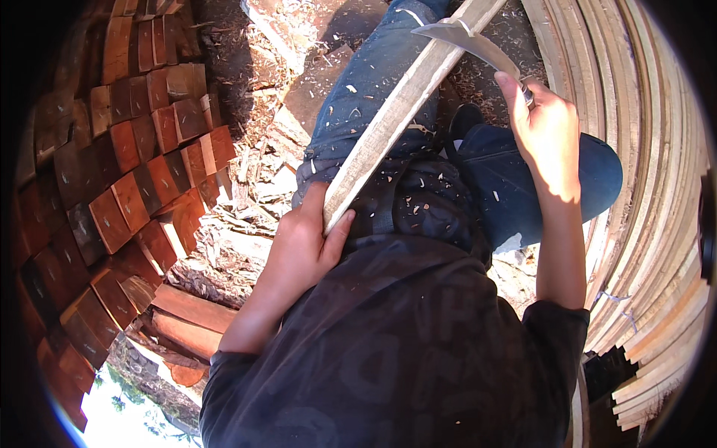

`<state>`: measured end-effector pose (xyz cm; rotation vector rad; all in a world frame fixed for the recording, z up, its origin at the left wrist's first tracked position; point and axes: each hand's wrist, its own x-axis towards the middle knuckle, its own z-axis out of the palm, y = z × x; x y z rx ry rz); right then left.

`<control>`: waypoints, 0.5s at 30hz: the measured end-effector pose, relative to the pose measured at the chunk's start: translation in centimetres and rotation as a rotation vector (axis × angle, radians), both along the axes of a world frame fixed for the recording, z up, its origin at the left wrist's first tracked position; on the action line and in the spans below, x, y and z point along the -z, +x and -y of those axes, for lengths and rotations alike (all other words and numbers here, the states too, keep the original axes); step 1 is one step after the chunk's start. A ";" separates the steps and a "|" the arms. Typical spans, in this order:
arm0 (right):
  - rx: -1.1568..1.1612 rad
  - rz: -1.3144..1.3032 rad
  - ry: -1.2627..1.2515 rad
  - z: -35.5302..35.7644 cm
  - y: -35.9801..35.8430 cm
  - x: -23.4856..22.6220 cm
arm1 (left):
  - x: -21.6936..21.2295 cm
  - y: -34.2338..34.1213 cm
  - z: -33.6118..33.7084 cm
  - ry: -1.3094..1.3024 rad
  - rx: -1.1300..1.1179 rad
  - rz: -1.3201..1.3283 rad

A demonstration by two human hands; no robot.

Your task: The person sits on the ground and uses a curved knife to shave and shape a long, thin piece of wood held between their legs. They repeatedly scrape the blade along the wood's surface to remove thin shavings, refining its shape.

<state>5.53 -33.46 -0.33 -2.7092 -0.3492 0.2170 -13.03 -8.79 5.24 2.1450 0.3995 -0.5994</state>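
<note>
My left hand [302, 239] is closed round the near end of a long pale wooden strip [399, 119], which slants away over my leg to the far right. In my right hand [549, 131] is the handle of a curved knife [478, 46] with a hooked, sickle-like blade. The blade lies across the far part of the strip, its tip pointing left, and a small curl of wood shows beside it. My right thumb is stretched along the back of the blade near the handle. Most of the handle is hidden by my fingers.
Reddish cut wood blocks [127, 201] are stacked high on the left. Long pale wooden strips [635, 149] bend along the right side. Bark and shavings [231, 243] cover the ground, and chips lie on my jeans [366, 82]. Loose reddish boards [190, 321] lie at lower left.
</note>
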 end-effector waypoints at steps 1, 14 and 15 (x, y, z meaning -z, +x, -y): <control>-0.006 -0.010 0.022 -0.2 -0.5 -0.3 | 0.0 0.0 0.3 -0.003 -0.001 -0.023; 0.050 0.029 0.025 1.9 3.3 1.7 | 0.2 0.5 0.4 -0.029 0.026 0.007; -0.014 0.026 0.060 0.6 1.6 1.3 | 0.2 0.5 0.6 -0.022 0.022 -0.022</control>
